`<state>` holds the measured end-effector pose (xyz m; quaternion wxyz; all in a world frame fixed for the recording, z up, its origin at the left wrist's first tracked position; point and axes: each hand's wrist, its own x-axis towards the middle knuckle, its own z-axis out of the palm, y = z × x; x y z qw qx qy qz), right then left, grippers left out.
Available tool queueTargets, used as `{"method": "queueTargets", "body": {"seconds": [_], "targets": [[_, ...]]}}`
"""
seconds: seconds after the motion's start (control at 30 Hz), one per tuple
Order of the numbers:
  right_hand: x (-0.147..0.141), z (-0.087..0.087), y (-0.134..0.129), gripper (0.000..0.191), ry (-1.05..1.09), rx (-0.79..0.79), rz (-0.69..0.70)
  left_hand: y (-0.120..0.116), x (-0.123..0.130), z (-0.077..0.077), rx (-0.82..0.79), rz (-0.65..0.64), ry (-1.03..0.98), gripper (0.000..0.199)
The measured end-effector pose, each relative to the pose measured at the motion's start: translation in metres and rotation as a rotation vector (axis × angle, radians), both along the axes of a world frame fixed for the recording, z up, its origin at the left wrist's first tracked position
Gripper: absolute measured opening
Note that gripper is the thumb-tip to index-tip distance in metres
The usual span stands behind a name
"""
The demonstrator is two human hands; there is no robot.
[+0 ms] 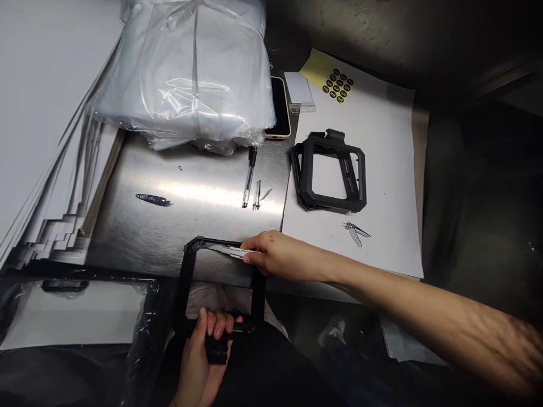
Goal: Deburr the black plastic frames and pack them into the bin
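Observation:
My left hand (pixel 207 345) is closed around the lower edge of a black plastic frame (pixel 184 288), which has cut corners and an open middle. The frame is held at the front edge of the metal table, over my lap. My right hand (pixel 271 254) grips a utility knife (pixel 233 251) by its light handle. Its thin blade points left and reaches the frame's upper left inner corner. Whether the blade touches the plastic I cannot tell. On white paper to the right lie more black frames (pixel 309 198), stacked, with small nippers (pixel 355 230) in front of them.
A tied bundle of clear plastic bags (pixel 182 73) stands at the back, beside a phone (pixel 280 110). A pen (pixel 249 178), a second pair of nippers (pixel 258 198) and a small dark tool (pixel 153 199) lie on the metal table (pixel 199 198). Paper stacks (pixel 63 209) rise at left; round stickers (pixel 337 85) lie behind.

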<state>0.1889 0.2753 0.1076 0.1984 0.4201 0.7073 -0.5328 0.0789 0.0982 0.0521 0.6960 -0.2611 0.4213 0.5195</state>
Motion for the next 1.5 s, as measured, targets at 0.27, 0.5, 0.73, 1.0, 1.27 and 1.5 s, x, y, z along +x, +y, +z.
{"method": "queueTargets", "body": {"seconds": [0.27,0.5,0.73,1.0,1.27,1.5], "targets": [[-0.003,-0.002,-0.004,0.015,0.095,-0.284,-0.157,0.0,-0.001,0.0,0.025,-0.007,0.001,0.037],[0.014,-0.017,-0.008,0.027,0.076,0.619,-0.217,-0.002,-0.001,-0.001,-0.026,0.003,0.012,0.035],[-0.018,-0.045,-0.039,0.015,0.15,1.145,0.053,0.001,0.001,0.006,-0.064,0.015,0.029,0.031],[-0.048,-0.06,-0.048,0.015,0.218,1.091,0.11,-0.002,0.002,0.004,-0.122,0.045,0.123,0.032],[-0.046,-0.066,-0.052,0.012,0.287,1.119,0.04,-0.002,0.003,0.001,-0.059,0.02,0.08,0.028],[-0.053,-0.068,-0.052,0.014,0.346,1.128,0.02,-0.002,0.002,0.002,0.059,0.003,0.015,0.035]]}}
